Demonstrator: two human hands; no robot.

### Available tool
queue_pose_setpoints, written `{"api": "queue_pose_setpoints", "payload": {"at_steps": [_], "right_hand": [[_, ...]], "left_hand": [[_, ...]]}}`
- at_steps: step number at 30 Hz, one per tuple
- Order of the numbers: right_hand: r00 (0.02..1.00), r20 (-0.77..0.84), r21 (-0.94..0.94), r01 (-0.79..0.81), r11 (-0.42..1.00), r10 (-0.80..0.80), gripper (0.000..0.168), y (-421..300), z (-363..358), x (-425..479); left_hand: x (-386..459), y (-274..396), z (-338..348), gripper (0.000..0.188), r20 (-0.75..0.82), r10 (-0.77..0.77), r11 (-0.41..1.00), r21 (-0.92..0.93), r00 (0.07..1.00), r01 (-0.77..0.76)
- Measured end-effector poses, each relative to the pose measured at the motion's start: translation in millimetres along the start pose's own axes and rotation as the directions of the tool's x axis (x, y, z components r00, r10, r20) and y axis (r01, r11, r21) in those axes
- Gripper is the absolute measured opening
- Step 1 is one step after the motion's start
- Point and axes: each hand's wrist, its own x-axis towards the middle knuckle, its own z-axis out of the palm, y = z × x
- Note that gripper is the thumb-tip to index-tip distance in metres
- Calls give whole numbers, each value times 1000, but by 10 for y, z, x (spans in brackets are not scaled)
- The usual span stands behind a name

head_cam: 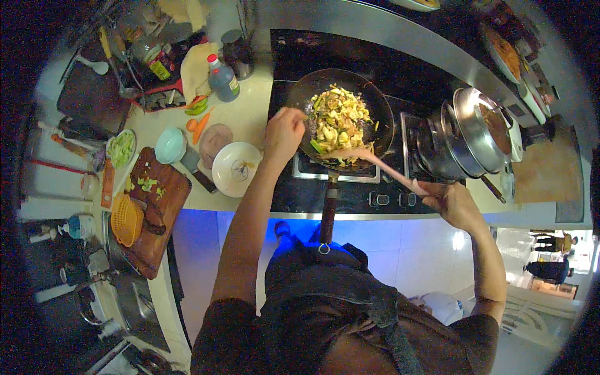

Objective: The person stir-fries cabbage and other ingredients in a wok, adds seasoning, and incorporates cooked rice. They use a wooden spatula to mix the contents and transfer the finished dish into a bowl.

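Observation:
A dark wok with a wooden handle sits on the black glass hob. In it lies a heap of stir-fried food, yellow and pale pieces with green ones among them. My right hand grips the handle end of a wooden spatula, whose blade rests at the near edge of the food. My left hand is over the wok's left rim, its fingers drawn together near the food; whether something small is between them cannot be told.
Left of the hob are a white bowl, a cleaver, a mint-green bowl, a sauce bottle and a wooden cutting board with chopped green pieces. Stacked metal pans stand at right. Several people are far off at right.

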Motion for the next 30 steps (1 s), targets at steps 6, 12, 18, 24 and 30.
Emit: {"api": "queue_pose_setpoints", "payload": {"at_steps": [6,12,18,24,30], "right_hand": [[961,-9,-169,-273,947,275,32,194,747,292],[895,29,610,-369,702,445,37,417,913,222],[870,319,907,-395,144,376,26,369,1158,905],[952,192,752,-298,588,237,30,172,1081,1418],[994,9,-147,113,983,-113,29,94,658,1207]], "left_hand": [[0,-175,281,19,-41,168,974,164,985,-159],[-1786,93,271,41,316,-462,713,-424,829,559],[-2126,799,336,37,854,-396,-159,-425,337,891],[-1991,595,31,30,876,-382,-77,-349,295,934],[-1986,646,0,26,851,-409,-37,-377,330,925]]}}
